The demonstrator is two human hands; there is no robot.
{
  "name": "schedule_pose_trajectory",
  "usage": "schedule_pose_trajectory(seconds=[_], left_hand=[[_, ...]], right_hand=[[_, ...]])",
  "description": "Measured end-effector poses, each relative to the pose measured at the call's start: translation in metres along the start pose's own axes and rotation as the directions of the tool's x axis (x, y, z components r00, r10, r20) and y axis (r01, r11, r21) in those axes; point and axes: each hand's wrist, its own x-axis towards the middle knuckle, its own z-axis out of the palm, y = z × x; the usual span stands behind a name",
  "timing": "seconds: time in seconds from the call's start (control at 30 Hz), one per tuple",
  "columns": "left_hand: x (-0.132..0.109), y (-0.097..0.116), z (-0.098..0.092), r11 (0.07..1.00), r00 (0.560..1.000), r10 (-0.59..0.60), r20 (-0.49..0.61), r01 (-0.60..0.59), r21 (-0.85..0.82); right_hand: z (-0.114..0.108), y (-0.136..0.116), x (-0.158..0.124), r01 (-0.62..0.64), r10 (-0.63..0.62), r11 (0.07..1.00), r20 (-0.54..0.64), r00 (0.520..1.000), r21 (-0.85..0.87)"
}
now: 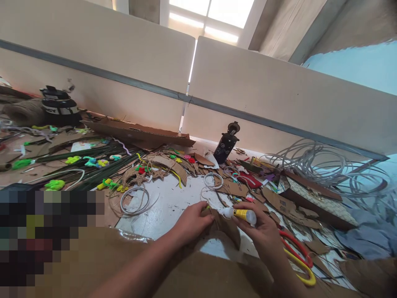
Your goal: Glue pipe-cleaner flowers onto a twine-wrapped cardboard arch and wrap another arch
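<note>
My right hand (260, 227) is closed around a small glue bottle (243, 215) with a yellow label, tilted on its side with its white nozzle pointing left. The nozzle end is close to a curved brown cardboard piece (229, 229); whether it touches cannot be made out. My left hand (196, 217) grips the left end of that cardboard piece, with the fingers partly hidden. Beyond my hands lie a twine-wrapped crescent (133, 176) with small flowers and star shapes, and a coil of white cord (214, 181).
Scissors (299, 256) with red and yellow handles lie right of my right hand. A black bottle (226, 145) stands at the back. Cardboard scraps (285, 205), a handbag (319, 198) and coiled clear tubing (310, 159) crowd the right. Another black bottle (60, 107) stands far left.
</note>
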Motion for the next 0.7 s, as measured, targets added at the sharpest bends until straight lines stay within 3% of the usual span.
schedule_pose_trajectory(seconds=[0.13, 0.3, 0.53, 0.7], left_hand=[[0.001, -0.003, 0.000, 1.000, 1.000, 0.002, -0.012, -0.002, 0.027], [-0.001, 0.002, -0.001, 0.999, 1.000, 0.006, -0.003, -0.006, 0.036], [-0.001, 0.005, -0.002, 0.996, 0.999, -0.021, -0.030, 0.023, 0.081], [0.001, 0.001, 0.000, 0.999, 1.000, -0.016, -0.022, 0.016, 0.039]], right_hand=[[0.000, 0.001, 0.001, -0.062, 0.061, 0.998, 0.037, 0.997, 0.017], [-0.004, 0.003, 0.003, 0.024, -0.023, 0.997, 0.012, 1.000, -0.080], [-0.007, 0.009, 0.005, 0.034, -0.034, 0.998, -0.008, 0.999, 0.056], [-0.007, 0.004, 0.005, -0.110, 0.105, 0.982, 0.042, 0.994, 0.152]])
